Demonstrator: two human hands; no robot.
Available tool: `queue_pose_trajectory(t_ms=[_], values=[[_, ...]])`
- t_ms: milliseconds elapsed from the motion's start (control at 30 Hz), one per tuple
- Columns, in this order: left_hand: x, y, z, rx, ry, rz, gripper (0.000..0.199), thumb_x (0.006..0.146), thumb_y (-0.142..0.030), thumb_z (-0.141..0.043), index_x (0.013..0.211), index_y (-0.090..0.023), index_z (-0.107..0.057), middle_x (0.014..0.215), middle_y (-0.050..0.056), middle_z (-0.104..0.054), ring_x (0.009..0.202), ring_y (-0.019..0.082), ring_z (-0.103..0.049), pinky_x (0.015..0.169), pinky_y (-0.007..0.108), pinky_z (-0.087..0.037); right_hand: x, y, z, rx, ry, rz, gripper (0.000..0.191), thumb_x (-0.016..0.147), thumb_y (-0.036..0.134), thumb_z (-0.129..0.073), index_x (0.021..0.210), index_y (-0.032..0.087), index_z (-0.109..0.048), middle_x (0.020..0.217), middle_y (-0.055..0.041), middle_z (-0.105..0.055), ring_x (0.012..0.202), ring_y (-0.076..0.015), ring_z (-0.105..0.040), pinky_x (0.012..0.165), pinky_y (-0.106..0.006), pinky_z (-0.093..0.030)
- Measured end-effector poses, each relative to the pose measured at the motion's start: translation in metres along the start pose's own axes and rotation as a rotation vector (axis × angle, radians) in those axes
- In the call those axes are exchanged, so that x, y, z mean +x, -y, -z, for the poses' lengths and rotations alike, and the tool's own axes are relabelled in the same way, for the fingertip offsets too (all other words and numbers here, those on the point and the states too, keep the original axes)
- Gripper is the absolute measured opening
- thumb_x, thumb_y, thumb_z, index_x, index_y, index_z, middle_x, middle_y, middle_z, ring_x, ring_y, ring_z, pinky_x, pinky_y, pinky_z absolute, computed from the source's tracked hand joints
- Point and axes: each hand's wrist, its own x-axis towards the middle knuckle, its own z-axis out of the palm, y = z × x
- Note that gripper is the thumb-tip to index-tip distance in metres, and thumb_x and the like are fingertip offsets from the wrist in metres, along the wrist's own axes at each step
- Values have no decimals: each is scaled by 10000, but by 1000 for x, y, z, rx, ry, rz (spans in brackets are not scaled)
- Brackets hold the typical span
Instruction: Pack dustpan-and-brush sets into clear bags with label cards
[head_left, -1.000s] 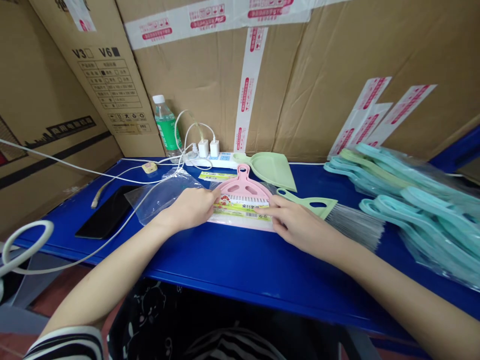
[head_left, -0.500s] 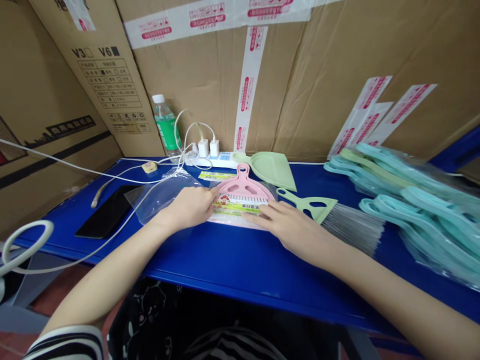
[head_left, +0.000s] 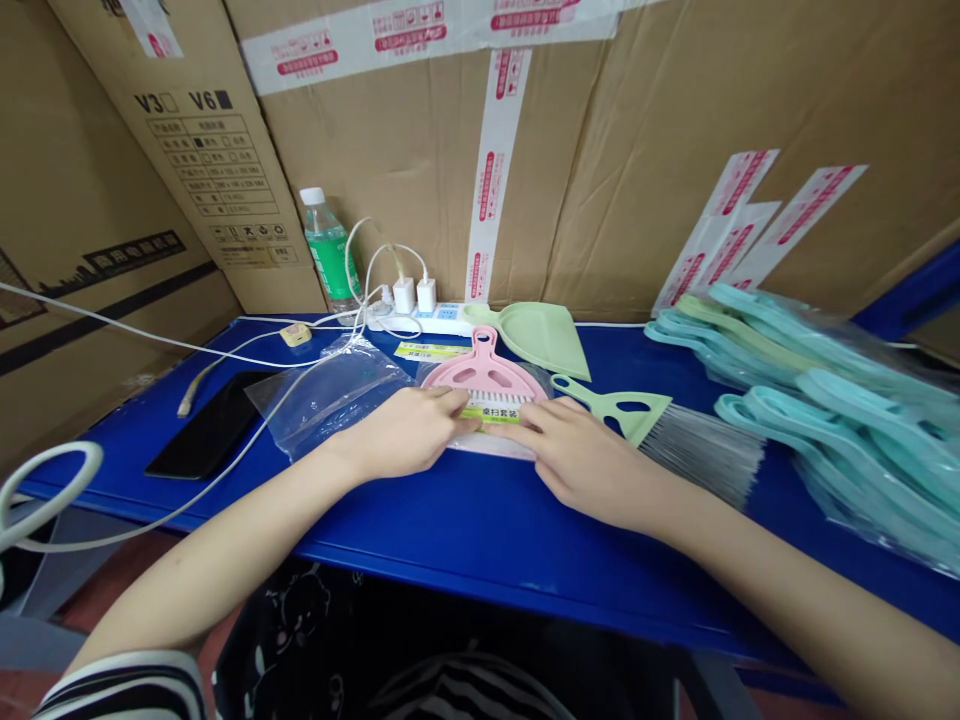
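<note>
A pink hand brush and dustpan set (head_left: 486, 372) lies in front of me in a clear plastic bag, handle pointing away. White bristles show along its near side. Over them is a yellow-green label card (head_left: 499, 414) with printed characters. My left hand (head_left: 409, 428) is closed at the left end of the card, gripping the bagged set. At the right end, my right hand (head_left: 577, 450) grips it too, thumb and forefinger on the card; its other fingertips are partly hidden. Close by on the right lies a green brush (head_left: 626, 410) with grey bristles.
Behind are a green dustpan (head_left: 547, 340), another label card (head_left: 431, 352) and a power strip (head_left: 442, 318) with chargers. To the left lie an empty clear bag (head_left: 337, 390), a black phone (head_left: 206, 425), cables and a bottle (head_left: 330, 255). Bagged turquoise brush sets (head_left: 847, 410) are piled right.
My left hand has slid right along the label card, covering its left end and closing toward my right hand. My right hand has barely shifted.
</note>
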Motion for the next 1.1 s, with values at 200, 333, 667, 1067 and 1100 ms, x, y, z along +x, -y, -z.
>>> queue_pose_trajectory(t_ms=[200, 333, 667, 1067, 1100], values=[[-2, -1, 4, 28, 11, 51, 353, 866, -93, -448, 1101, -188, -694, 892, 97, -619, 892, 240, -609, 728, 347, -519, -1, 1, 4, -3, 24, -51, 547, 772, 26, -447, 1243, 226, -640, 871, -83, -629, 816, -236, -579, 734, -362, -397], [-6, 4, 7, -40, -5, 77, 334, 849, -121, -485, 1055, -210, -731, 907, 105, -610, 924, 250, -587, 774, 365, -502, -1, 1, 10, 36, 51, -82, 489, 786, 16, -429, 1139, 217, -701, 847, -83, -632, 824, -234, -579, 734, -361, -394], [-16, 35, 7, -203, 24, 87, 217, 866, -209, -611, 1002, -297, -755, 797, 16, -607, 808, 161, -543, 867, 324, -448, -5, -4, 18, -27, 56, -136, 405, 782, 49, -468, 992, 223, -768, 807, -91, -640, 811, -235, -561, 699, -343, -390], [-19, 45, 11, -369, 98, 284, 122, 783, -262, -668, 832, -280, -779, 797, -4, -684, 698, 126, -589, 637, 233, -384, -4, -9, 40, 3, 316, -442, 458, 804, 92, -439, 1046, 312, -760, 831, -24, -752, 814, -226, -681, 665, -310, -452], [-19, 45, 11, -377, 96, 292, 117, 776, -258, -668, 817, -274, -776, 783, -9, -685, 679, 122, -588, 626, 231, -377, -5, -10, 39, 6, 302, -444, 456, 798, 96, -439, 1027, 318, -764, 833, -17, -757, 808, -224, -686, 653, -307, -454]])
